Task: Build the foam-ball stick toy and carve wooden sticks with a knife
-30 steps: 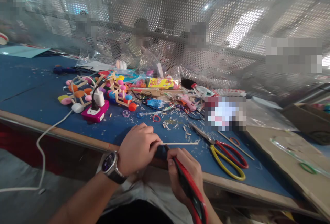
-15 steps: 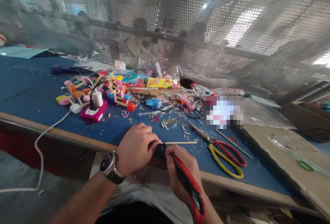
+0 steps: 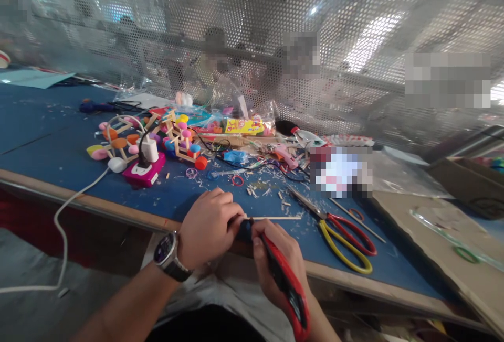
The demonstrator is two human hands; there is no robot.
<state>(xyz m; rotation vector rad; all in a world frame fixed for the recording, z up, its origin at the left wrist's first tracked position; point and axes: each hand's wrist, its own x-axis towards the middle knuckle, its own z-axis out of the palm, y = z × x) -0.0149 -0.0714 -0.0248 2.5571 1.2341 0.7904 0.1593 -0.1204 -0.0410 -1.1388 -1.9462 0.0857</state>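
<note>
At the front edge of the blue table, my left hand point(image 3: 210, 226), with a watch on its wrist, pinches one end of a thin wooden stick point(image 3: 277, 218). The stick lies level and points right. My right hand point(image 3: 279, 258) is wrapped round a red and black utility knife point(image 3: 289, 289). Its tip meets the stick close to my left fingertips; the blade itself is too small to make out. Right of my hands lie large scissors point(image 3: 328, 221) with one red and one yellow handle, blades pointing away to the left.
Wood scraps and shavings point(image 3: 268, 190) litter the table ahead. A magenta power adapter point(image 3: 145, 171) with a white cable stands left, beside stick frames with coloured pompom-like pieces point(image 3: 118, 142). A pink glue gun point(image 3: 286, 156) lies further back. Cardboard point(image 3: 425, 226) covers the right side.
The knife's handle end has shifted slightly to the left in my right hand's grip. My left hand and the stick stay in place.
</note>
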